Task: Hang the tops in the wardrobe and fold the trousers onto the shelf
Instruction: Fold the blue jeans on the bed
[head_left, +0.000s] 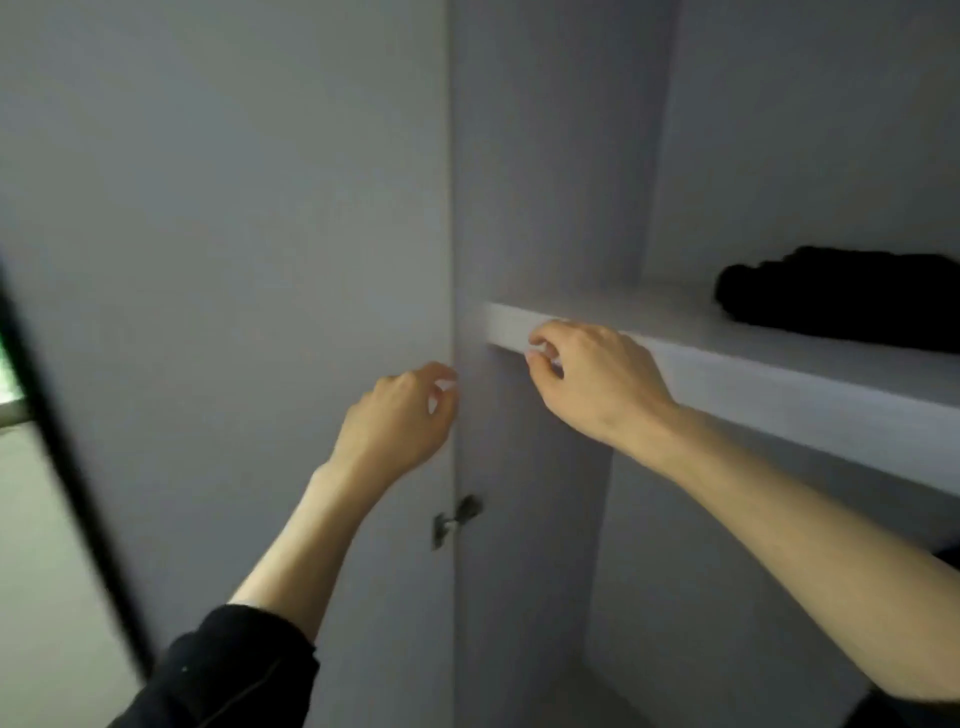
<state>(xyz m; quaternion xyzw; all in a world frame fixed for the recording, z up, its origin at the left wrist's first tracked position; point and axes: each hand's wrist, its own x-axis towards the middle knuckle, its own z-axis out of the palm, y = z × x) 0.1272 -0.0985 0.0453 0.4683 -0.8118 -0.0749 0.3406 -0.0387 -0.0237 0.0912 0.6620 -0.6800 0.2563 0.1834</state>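
Note:
A folded black garment lies on the white wardrobe shelf at the right. My right hand hovers at the shelf's front left corner with loosely curled fingers, holding nothing. My left hand is raised next to the edge of the open wardrobe door, fingers loosely curled and empty. Whether either hand touches the wood is not clear.
A metal hinge joins the door to the wardrobe's side panel. Below the shelf opens a dim compartment. A dark frame slants across the far left, with bright light behind it.

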